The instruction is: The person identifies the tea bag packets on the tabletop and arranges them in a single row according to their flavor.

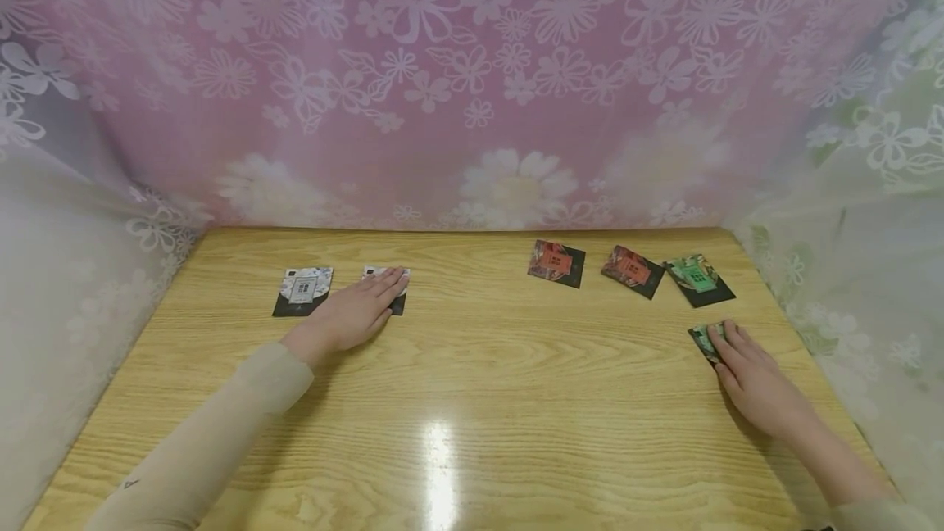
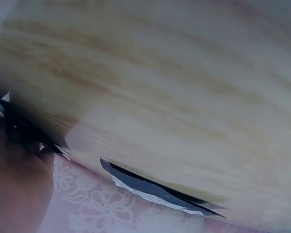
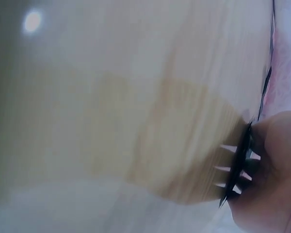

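My left hand (image 1: 350, 314) lies over a white-and-black sachet (image 1: 399, 302) on the table, its fingers outstretched and covering most of it. Just left of that hand is another white-and-black sachet (image 1: 303, 291), seen edge-on in the left wrist view as a dark and white strip (image 2: 155, 189). At the right, my right hand (image 1: 760, 383) rests its extended fingers on a small green-and-black sachet (image 1: 702, 341), partly hidden under them. In the right wrist view, that sachet (image 3: 239, 160) shows as a thin dark edge beneath the fingers.
Beyond the right hand lies a second green-and-black sachet (image 1: 698, 279). Two red-and-black sachets, one tilted (image 1: 633, 271) and one farther left (image 1: 556, 263), lie near the back edge. A pink floral curtain (image 1: 472, 88) hangs behind the wooden table (image 1: 516, 400); pale cloth flanks both sides.
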Demonstrator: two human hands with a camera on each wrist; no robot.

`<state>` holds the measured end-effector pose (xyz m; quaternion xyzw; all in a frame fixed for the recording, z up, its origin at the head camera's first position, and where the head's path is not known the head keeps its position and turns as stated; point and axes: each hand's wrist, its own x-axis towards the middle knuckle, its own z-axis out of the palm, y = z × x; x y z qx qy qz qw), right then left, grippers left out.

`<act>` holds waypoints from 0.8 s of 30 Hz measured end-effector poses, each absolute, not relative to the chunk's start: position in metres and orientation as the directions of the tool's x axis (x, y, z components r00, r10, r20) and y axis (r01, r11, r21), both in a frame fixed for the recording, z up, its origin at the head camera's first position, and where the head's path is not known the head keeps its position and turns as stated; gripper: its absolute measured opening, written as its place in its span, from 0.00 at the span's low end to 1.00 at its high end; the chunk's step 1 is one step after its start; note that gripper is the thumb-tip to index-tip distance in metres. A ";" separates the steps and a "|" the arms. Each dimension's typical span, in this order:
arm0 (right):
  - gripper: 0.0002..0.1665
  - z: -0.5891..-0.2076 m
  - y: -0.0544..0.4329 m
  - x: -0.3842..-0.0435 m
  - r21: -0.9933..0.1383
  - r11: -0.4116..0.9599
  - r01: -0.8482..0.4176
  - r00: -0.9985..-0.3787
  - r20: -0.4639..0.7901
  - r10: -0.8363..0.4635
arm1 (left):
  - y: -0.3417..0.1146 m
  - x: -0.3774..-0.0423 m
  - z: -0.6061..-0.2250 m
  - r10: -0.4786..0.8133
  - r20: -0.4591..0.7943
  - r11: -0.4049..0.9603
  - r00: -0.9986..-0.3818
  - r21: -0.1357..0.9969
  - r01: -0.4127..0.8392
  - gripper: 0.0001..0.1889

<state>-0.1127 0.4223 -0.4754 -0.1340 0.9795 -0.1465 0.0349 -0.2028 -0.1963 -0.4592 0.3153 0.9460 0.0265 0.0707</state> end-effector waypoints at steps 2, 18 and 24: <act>0.34 -0.472 0.415 -0.112 -0.287 0.928 -0.236 -0.964 -0.047 -0.260 | -0.196 -0.203 -0.459 0.598 -0.121 0.801 -0.792 0.097 0.591 0.33; 0.35 -0.460 0.327 -0.111 -0.164 0.946 -0.279 -0.954 -0.062 -0.292 | -0.196 -0.203 -0.461 0.596 -0.138 0.803 -0.791 0.112 0.586 0.33; 0.35 -0.458 0.285 -0.117 -0.153 0.936 -0.318 -0.944 -0.043 -0.328 | -0.196 -0.205 -0.464 0.600 -0.138 0.800 -0.788 0.113 0.589 0.33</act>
